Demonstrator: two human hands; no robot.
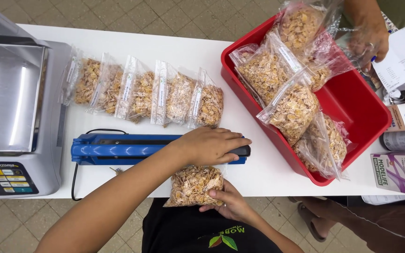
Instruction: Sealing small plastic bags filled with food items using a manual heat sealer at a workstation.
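Observation:
My left hand (212, 145) presses flat on the arm of a blue heat sealer (118, 147) lying along the front of the white table (258, 173). The top of a clear bag of tan flakes (193, 185) is caught in the sealer's jaw and the bag hangs over the table edge. My right hand (228, 201) holds that bag from below at its lower right corner. Behind the sealer lies a row of several sealed flake bags (141, 93).
A red bin (362, 107) at right holds several more flake bags (287, 89). Another person's hand (369, 40) reaches over its far corner. A metal scale (15, 107) with a keypad stands at left. Boxes and papers (401, 173) crowd the right edge.

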